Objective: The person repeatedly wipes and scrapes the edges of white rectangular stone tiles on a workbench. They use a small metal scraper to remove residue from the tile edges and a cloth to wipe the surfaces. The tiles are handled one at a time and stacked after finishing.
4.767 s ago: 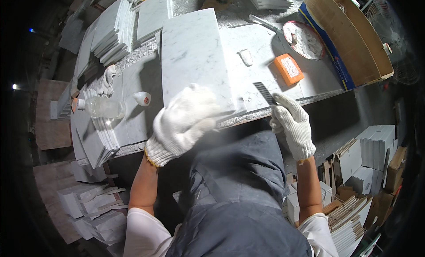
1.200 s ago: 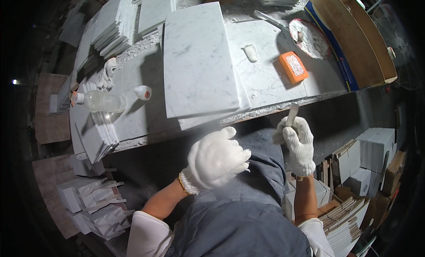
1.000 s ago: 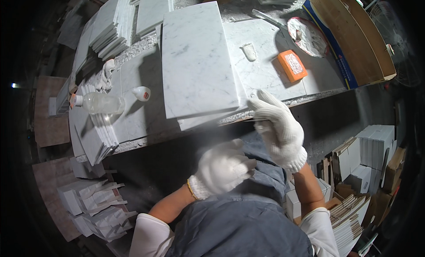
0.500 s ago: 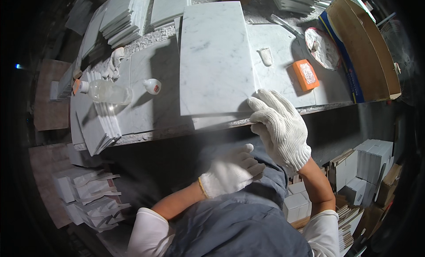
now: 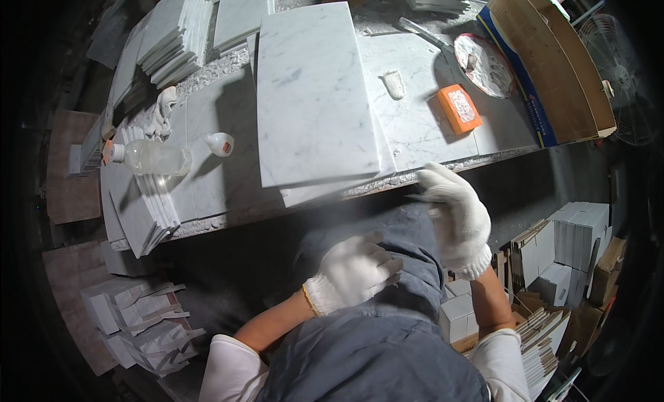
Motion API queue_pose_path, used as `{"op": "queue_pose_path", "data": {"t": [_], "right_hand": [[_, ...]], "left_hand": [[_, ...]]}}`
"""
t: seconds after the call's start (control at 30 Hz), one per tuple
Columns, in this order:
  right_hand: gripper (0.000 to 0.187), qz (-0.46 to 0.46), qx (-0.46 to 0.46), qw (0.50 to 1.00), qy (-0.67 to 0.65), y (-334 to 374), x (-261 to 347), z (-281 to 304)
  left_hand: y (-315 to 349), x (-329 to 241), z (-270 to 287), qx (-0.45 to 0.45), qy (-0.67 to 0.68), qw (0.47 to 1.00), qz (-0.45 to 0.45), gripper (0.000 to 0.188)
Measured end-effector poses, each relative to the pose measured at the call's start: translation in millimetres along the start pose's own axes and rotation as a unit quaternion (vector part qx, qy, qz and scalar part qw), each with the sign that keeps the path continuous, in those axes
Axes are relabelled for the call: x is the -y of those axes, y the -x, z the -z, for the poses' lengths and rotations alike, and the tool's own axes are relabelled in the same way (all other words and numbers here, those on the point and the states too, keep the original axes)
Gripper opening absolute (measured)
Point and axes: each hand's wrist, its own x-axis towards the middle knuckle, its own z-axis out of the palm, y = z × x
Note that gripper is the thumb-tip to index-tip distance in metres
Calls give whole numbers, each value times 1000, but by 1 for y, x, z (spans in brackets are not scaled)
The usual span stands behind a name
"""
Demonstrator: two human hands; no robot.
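A white marble slab (image 5: 311, 90) with grey veins lies on top of other pale slabs, its near end close to the front edge of the workbench. My left hand (image 5: 354, 272), in a white knitted glove, hovers over my dark grey apron, its fingers loosely bent and nothing seen in them. Just off the bench edge, to the right of the slab's near corner, is my gloved right hand (image 5: 460, 218). Its fingers stretch out loosely, slightly blurred, with nothing visible in them and apart from the slab. An orange block (image 5: 459, 109) with a whitish face lies right of the slab.
Left of the slab stand a white squeeze bottle (image 5: 220, 144) and a clear bottle (image 5: 160, 158). Beyond are stacked tiles (image 5: 173, 39). At right are a powder-filled dish (image 5: 485, 66), a cardboard box (image 5: 553, 63) and a fan (image 5: 619, 73). White cartons (image 5: 581, 236) sit below the bench.
My right hand has come off the slab's near right corner and drawn back toward me. My left hand has dropped slightly. The whole view has shifted a little, moving the bench leftward.
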Motion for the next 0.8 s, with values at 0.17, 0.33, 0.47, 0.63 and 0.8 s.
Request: {"op": "queue_pose_path", "data": {"t": [0.17,0.33,0.47,0.63,0.8], "right_hand": [[19,-250,-128,948,-152,63,-20,-5],[19,-356,-159,885,-255,90,-26,-18],[29,-398,-164,861,-269,85,-25,-22],[48,-415,-181,853,-261,74,-26,-21],[45,-379,-202,859,-279,64,-35,-1]], "left_hand": [[-2,3,-1,-78,56,995,-5,29],[-12,4,27,-134,20,990,-25,21],[-6,11,54,-359,-50,932,2,32],[9,41,57,-502,-88,826,240,63],[21,75,56,-479,140,817,289,65]]}}
